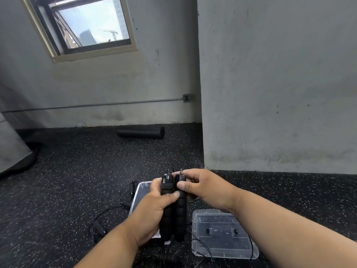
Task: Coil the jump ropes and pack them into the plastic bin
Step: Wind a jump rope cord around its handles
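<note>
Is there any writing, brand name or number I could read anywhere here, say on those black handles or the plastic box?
None is readable.
Jump rope handles: silvery bands near the top, no legible print.
Plastic bin and clear lid: no label visible.
Wall outlet: no markings visible.

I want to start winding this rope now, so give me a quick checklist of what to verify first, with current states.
1. Both black handles side by side, upright: ok.
2. Left hand grips them mid-length: ok.
3. Right hand pinches the right handle's top: ok.
4. Thin cord free of tangles: cannot tell, it trails over the lid.
5. Clear plastic bin open below the hands: ok.
6. Clear lid off, on the floor right of the bin: ok.
</note>
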The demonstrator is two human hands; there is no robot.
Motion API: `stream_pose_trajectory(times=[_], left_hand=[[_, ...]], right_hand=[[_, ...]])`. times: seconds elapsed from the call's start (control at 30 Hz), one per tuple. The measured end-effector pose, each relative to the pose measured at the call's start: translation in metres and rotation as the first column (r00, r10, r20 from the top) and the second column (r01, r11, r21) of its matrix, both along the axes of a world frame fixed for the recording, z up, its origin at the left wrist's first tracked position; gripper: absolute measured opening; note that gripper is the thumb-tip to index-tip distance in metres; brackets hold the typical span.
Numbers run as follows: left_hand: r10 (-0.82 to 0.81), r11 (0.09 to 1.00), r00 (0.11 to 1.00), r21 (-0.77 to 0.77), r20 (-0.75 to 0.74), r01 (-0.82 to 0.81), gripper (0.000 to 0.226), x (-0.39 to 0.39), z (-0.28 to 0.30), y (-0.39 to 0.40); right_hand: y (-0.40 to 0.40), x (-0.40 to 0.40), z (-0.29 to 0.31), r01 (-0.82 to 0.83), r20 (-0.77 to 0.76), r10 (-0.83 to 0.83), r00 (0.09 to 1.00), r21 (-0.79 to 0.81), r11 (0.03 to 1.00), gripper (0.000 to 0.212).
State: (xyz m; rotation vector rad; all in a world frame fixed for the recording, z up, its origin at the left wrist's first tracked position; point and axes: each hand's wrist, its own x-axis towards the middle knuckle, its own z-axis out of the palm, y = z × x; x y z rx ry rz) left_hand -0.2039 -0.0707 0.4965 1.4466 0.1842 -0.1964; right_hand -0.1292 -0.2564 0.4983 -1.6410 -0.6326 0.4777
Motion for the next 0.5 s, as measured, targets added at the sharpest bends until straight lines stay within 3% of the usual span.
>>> stream_pose_trajectory(times=[0.23,0.5], left_hand=[[0.089,0.996,0.996,-0.019,-0.026,-0.089,0.059,-0.014,-0.027,-0.001],[0.089,0.994,0.993,0.058,0.072,-0.093,0.069,-0.011,-0.030,0.006]], right_hand=[[0.006,-0.010,-0.014,0.024,0.041,-0.020,0.999,-0.099,0.995,0.021],[0.015,-0.013,-0.016,0.053,-0.029,-0.052,0.998,0.010,0.999,0.036]])
